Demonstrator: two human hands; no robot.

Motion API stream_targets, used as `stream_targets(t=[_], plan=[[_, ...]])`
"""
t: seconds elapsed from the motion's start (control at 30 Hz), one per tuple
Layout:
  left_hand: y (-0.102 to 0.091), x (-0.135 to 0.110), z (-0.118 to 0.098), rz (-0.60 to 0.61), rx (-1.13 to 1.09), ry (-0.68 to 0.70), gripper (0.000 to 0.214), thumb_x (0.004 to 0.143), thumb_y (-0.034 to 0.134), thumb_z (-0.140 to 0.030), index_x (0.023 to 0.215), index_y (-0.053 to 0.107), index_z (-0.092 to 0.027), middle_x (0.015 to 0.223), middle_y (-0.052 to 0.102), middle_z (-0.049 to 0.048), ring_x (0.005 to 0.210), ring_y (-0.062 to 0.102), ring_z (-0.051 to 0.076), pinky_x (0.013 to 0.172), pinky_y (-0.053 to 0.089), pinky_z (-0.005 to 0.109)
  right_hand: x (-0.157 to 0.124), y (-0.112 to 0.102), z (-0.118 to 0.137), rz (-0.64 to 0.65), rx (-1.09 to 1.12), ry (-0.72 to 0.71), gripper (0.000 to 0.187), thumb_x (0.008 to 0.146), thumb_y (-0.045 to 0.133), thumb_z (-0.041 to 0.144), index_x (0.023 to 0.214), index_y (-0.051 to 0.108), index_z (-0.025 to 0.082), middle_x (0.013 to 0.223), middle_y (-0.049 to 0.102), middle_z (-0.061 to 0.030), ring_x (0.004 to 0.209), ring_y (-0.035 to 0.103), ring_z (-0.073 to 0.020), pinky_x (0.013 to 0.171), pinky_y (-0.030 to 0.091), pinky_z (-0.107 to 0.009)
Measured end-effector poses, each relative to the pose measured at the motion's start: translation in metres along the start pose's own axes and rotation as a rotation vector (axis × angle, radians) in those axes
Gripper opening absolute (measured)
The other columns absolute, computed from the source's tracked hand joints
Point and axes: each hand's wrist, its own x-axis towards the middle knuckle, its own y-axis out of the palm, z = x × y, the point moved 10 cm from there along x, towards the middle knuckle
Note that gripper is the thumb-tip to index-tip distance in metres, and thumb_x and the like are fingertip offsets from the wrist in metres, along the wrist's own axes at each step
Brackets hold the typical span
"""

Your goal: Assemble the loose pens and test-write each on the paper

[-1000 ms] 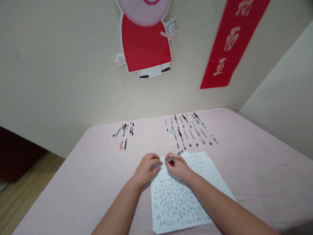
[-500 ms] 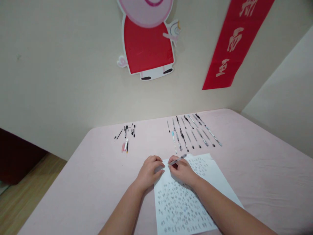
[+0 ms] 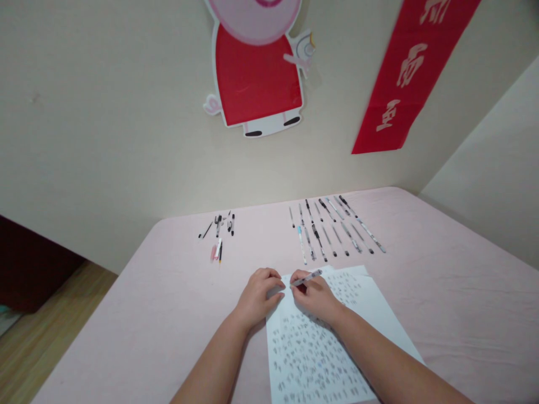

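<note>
My right hand (image 3: 315,295) grips a pen (image 3: 310,277) with a clear barrel, its tip down near the upper left of a white sheet of paper (image 3: 385,320). Rows of dark handwriting cover much of that sheet, and part of it is hidden under my right forearm. My left hand (image 3: 260,295) rests at the paper's upper left edge, fingers bent and thumb apart, with nothing in its grasp. The two hands are close together, a small gap between their fingertips.
Two rows of pens (image 3: 330,227) lie beyond the paper on the pink tablecloth (image 3: 168,314). Farther left is a small group of black pens and caps (image 3: 219,224), with a pink and white item (image 3: 216,251) nearer. A wall with a cartoon cutout (image 3: 259,78) and red banner (image 3: 415,78) stands behind.
The pen in my right hand has tilted a little, its rear end now lower. My left hand stays at the paper's edge. The whole view has shifted slightly.
</note>
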Motion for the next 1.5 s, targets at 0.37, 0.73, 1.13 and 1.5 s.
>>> stream_targets(t=[0.37,0.73,1.13,1.5], plan=[[-0.0005,0.0005,-0.0006,0.005,0.005,-0.007,0.016,0.075,0.064,-0.019,0.089,0.068,-0.023,0.102,0.061,0.0054,0.099,0.053,0.022,0.089,0.041,0.038,-0.0002,-0.0012,0.0004,0.002,-0.011,0.009,0.012,0.070,0.049,0.015,0.072,0.060,0.020,0.060,0.057,0.0017,0.057,0.052,-0.0144,0.057,0.038,-0.023],[0.0009,-0.0001,0.0001,0.008,0.004,-0.008,0.016,0.074,0.065,-0.018,0.089,0.067,-0.023,0.102,0.061,0.0046,0.100,0.053,0.021,0.090,0.040,0.037,0.0003,-0.0004,-0.0026,-0.012,-0.014,-0.004,0.013,0.070,0.048,0.015,0.074,0.060,0.019,0.059,0.056,0.0013,0.056,0.051,-0.0145,0.057,0.037,-0.023],[-0.0012,0.0002,-0.0006,0.008,-0.005,-0.018,0.016,0.074,0.065,-0.017,0.088,0.067,-0.022,0.102,0.061,0.0051,0.100,0.053,0.021,0.089,0.041,0.037,-0.0004,-0.0018,-0.0010,-0.033,-0.017,-0.025,0.013,0.070,0.048,0.014,0.073,0.059,0.020,0.059,0.055,0.0019,0.056,0.051,-0.0141,0.057,0.038,-0.023],[-0.0007,-0.0012,0.0015,0.004,0.002,-0.010,0.017,0.074,0.065,-0.017,0.090,0.067,-0.023,0.102,0.061,0.0046,0.100,0.053,0.021,0.089,0.041,0.037,-0.0001,-0.0030,0.0006,-0.031,0.021,-0.027,0.012,0.069,0.047,0.016,0.072,0.058,0.019,0.057,0.051,0.0029,0.053,0.049,-0.0132,0.054,0.036,-0.023]])
